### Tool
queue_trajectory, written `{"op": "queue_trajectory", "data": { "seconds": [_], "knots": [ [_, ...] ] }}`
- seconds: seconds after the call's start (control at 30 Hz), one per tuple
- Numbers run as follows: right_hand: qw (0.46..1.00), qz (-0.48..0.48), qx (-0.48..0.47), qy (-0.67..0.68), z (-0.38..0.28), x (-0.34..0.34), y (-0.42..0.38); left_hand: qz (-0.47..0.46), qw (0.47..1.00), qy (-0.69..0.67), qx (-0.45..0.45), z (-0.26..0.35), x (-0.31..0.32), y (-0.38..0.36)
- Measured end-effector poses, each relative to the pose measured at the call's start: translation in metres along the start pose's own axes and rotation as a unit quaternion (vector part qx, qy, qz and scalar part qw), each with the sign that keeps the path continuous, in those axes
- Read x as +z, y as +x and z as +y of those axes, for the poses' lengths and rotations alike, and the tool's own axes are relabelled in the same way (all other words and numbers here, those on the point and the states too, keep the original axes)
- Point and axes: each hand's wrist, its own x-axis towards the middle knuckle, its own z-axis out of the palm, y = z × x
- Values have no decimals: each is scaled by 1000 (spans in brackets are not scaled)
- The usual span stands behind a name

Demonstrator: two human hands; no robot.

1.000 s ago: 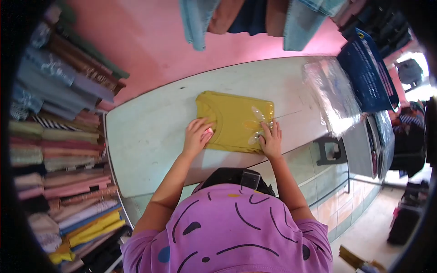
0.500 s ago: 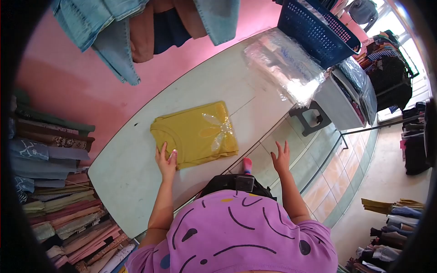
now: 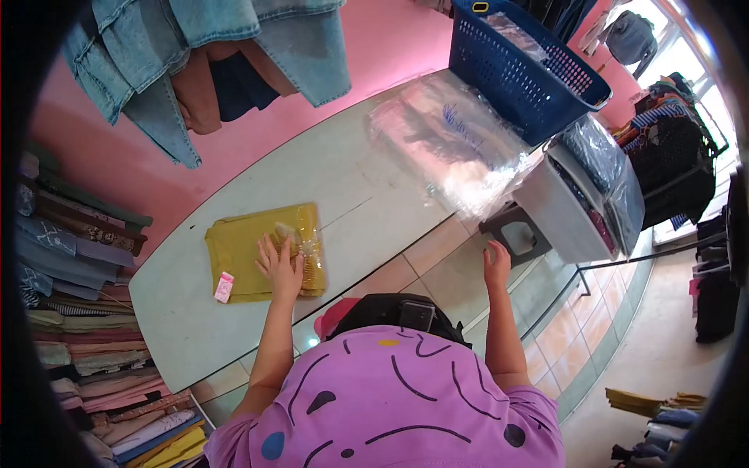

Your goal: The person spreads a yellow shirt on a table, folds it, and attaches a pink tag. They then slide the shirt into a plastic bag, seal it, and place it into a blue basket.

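A folded mustard-yellow shirt [image 3: 234, 249] lies on the white table, with a shiny flower design on its right part. A pink-and-white tag [image 3: 224, 287] rests on its lower left. My left hand [image 3: 281, 265] is spread flat on top of the shirt, fingers apart, partly covering the design. My right hand [image 3: 496, 267] is off the table's front edge, raised in the air with loosely bent fingers and nothing in it. It is nearest to the grey stool [image 3: 515, 234] and the clear plastic bags [image 3: 460, 148].
A blue basket [image 3: 523, 78] stands at the table's far right, behind the plastic bags. Beside it a white box [image 3: 573, 207] holds wrapped items. Denim garments [image 3: 218, 23] hang over the table's far side. Folded clothes [image 3: 101, 351] are stacked at left.
My left hand has moved from the shirt's collar onto its flower design. The pink tag now shows on the shirt. The view has shifted, and my right hand's fingers are more bent.
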Motion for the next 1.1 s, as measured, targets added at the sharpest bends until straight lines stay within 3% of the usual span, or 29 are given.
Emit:
{"op": "queue_trajectory", "data": {
  "seconds": [0.17,0.37,0.4,0.47,0.53,0.6,0.67,0.73,0.8,0.87,0.9,0.93,0.97,1.0,1.07,1.1],
  "knots": [
    [994,-22,-104,35,-38,6,99,19,999,46,14,10,37,-9],
    [963,-51,-265,27,-71,48,193,-1,1000,25,17,16,28,1],
    [964,-51,-261,27,-73,52,201,-3,999,27,20,14,28,5],
    [959,-155,-236,21,-74,58,217,-13,1000,-1,-21,20,27,17],
    [960,-134,-247,15,-70,67,228,10,999,-20,-45,36,29,32],
    [969,-191,-141,68,-61,77,241,95,987,-127,34,68,26,60],
    [972,-182,-111,100,-57,83,248,104,973,-190,87,105,32,88],
    [974,-168,-76,134,-53,83,249,46,944,-300,127,148,40,113],
    [972,-150,-1,182,-50,81,256,-20,937,-289,197,182,59,129],
    [968,-145,19,204,-49,78,262,-186,919,-313,151,217,72,141],
    [964,-142,39,223,-49,76,264,-183,920,-314,146,229,84,147],
    [963,-149,33,223,-49,75,265,-283,849,-446,32,240,101,152],
    [959,-161,9,232,-50,75,266,-366,738,-561,-83,252,112,155],
    [954,-173,-17,244,-53,73,269,-356,740,-564,-90,268,111,158],
    [945,-200,-52,252,-59,67,272,-345,641,-657,-195,295,106,166],
    [939,-234,-88,237,-61,65,272,-340,644,-656,-198,307,108,167]
  ]
}}
